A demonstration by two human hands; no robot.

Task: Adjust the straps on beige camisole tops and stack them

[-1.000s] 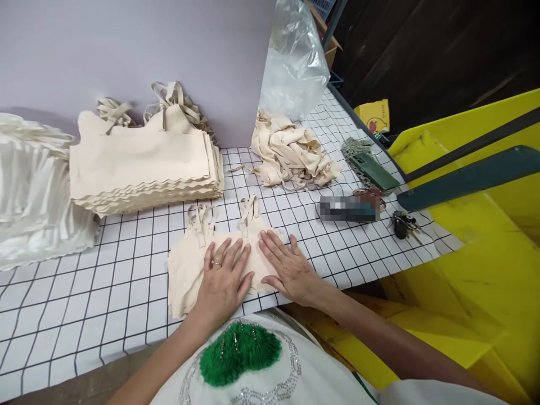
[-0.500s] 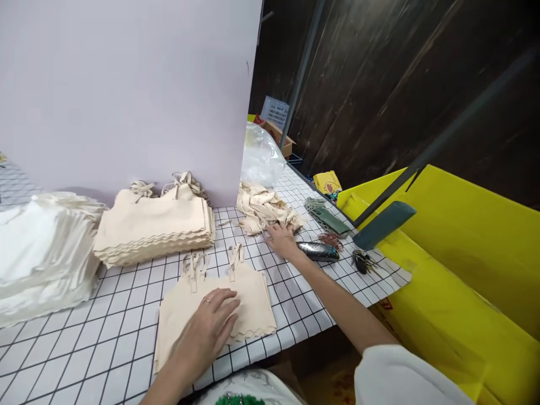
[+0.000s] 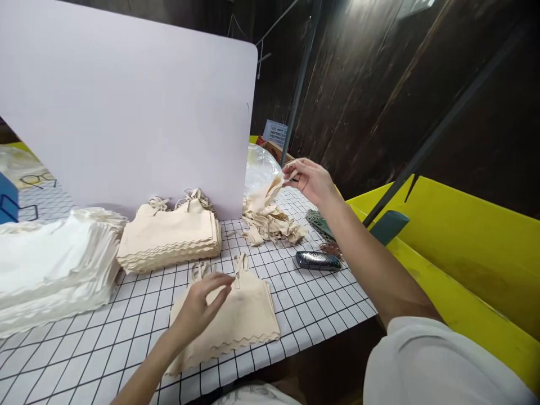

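Note:
My right hand (image 3: 310,179) is raised above a loose heap of beige fabric strips (image 3: 274,225), its fingers closed on a beige strip (image 3: 274,188) that hangs down toward the heap. Over a small stack of beige strapped garments (image 3: 236,315) at the table's front, my left hand (image 3: 206,301) hovers with thumb and fingers apart and nothing between them. A taller stack of beige garments (image 3: 169,236) lies behind, beside a big pile of white fabric (image 3: 54,264) at the left.
A dark patterned case (image 3: 317,260) lies on the gridded table (image 3: 139,337), near a green item (image 3: 318,222). Behind the stacks stands a white panel (image 3: 147,112). Yellow bins (image 3: 472,247) and a slanted metal bar border the right side.
My right hand has risen from the heap with a strip in its fingers. My left hand has lifted off the front stack. The head view has tilted upward.

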